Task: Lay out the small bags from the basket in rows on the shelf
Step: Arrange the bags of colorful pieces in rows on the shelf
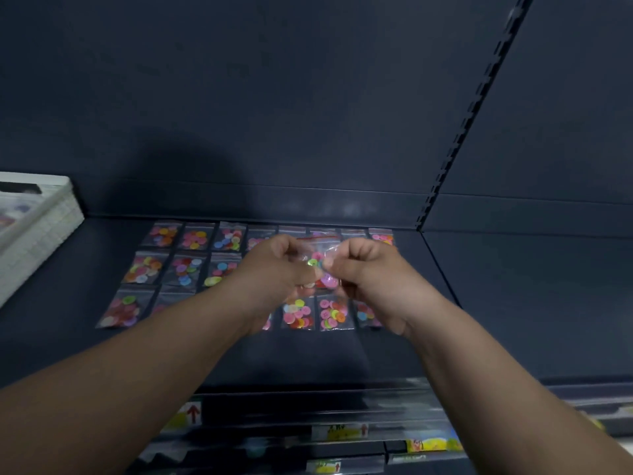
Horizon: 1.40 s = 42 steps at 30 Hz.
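Observation:
Both my hands hold one small clear bag of coloured buttons (318, 265) above the dark shelf (479, 320). My left hand (274, 265) pinches its left side and my right hand (366, 272) pinches its right side. Under them, several more button bags (191, 269) lie flat in three rows on the shelf, partly hidden by my hands and forearms. No basket is in view.
A stack of white flat packs (37, 221) sits on the shelf at the far left. The dark back panel (308, 114) rises behind the rows. A slotted upright (469, 121) divides the shelving on the right. Price labels (342, 431) run along the front rail below.

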### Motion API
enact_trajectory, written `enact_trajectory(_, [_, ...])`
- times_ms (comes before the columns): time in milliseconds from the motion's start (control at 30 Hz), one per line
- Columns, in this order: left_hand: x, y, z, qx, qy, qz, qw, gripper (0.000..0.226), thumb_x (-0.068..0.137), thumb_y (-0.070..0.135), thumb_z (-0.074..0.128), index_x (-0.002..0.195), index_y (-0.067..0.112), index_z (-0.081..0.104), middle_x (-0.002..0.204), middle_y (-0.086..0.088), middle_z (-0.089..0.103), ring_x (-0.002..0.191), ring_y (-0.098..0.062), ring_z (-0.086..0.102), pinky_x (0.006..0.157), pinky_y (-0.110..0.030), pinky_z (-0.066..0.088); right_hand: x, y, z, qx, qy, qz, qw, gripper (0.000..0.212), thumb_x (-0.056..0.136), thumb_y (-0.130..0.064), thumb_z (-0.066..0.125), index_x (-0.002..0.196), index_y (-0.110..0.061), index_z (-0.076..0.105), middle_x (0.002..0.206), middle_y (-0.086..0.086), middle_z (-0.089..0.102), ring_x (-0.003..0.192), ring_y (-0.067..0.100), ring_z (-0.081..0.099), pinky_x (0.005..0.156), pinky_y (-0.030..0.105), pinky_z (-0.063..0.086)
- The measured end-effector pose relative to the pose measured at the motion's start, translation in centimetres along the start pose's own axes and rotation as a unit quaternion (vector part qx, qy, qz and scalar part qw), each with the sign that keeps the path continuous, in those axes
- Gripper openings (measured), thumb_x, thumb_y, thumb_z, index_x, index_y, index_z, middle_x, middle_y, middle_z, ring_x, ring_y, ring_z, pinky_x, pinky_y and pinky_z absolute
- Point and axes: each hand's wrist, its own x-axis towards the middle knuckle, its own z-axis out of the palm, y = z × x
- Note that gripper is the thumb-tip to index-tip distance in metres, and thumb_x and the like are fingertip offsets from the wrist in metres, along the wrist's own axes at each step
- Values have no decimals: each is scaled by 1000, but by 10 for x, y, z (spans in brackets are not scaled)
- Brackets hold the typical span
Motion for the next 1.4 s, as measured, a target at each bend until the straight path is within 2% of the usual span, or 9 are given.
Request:
enact_trajectory(233, [-22,-2,-58,25,38,9,999,18,81,-5,65,84,11,58,71,-5,63,61,-14,60,53,-21,52,23,2,56,13,-25,26,999,17,85,-13,66,71,-16,57,63,0,56,56,10,50,50,20,44])
enact_trajectory(333, [-32,-5,-88,29,63,10,998,21,80,-7,65,83,12,56,72,-8,62,61,-15,59,51,-21,50,25,-2,88,3,-59,24,998,15,83,-5,67,74,-15,58,66,0,61,57,9,55,50,19,43])
enact_trajectory(533, [-56,-11,-156,70,80,10,994,22,77,-7,67,83,11,55,73,-8,57,55,-14,52,47,-19,44,27,1,163,-6,-30,25,999,22,82,2,66,72,-14,55,60,-1,58,45,6,53,44,20,41])
enact_trajectory(700, [-70,-18,-208,83,66,-13,994,24,75,-4,69,83,14,56,75,-6,62,63,-14,59,55,-23,48,21,2,212,11,-32,23,999,23,85,4,61,69,-12,57,53,-3,59,40,4,49,39,15,38])
enact_trajectory(967, [-84,-43,-267,257,69,16,964,13,84,15,67,88,22,57,85,4,60,71,-8,55,67,-22,44,16,32,256,-97,4,83,992,19,82,1,65,71,-13,58,56,0,54,48,11,45,47,23,39])
enact_trajectory(1133, [-89,-63,-288,391,26,16,920,14,85,25,64,98,24,59,95,6,63,86,-9,60,78,-23,46,14,46,268,-301,19,71,951,6,79,-6,63,78,-11,59,64,3,55,54,14,46,53,25,40])
enact_trajectory(1233, [-93,-68,-292,435,11,20,900,20,86,28,63,105,24,60,100,7,62,92,-11,59,87,-27,48,6,43,273,-405,41,40,912,26,79,-18,69,99,-21,52,79,1,62,68,14,57,53,23,40])
enact_trajectory(1333, [-94,-69,-294,449,2,36,893,22,86,29,63,108,23,60,102,7,62,93,-11,59,88,-27,47,-5,43,275,-510,77,-59,854,36,84,-22,65,117,-19,53,105,2,58,95,20,57,71,25,44])
enact_trajectory(1400, [-94,-69,-295,451,0,42,891,23,86,29,63,108,23,60,103,7,62,94,-11,58,87,-26,47,-6,46,274,-522,50,-150,838,31,86,-17,63,117,-17,60,111,2,58,105,19,53,85,23,41])
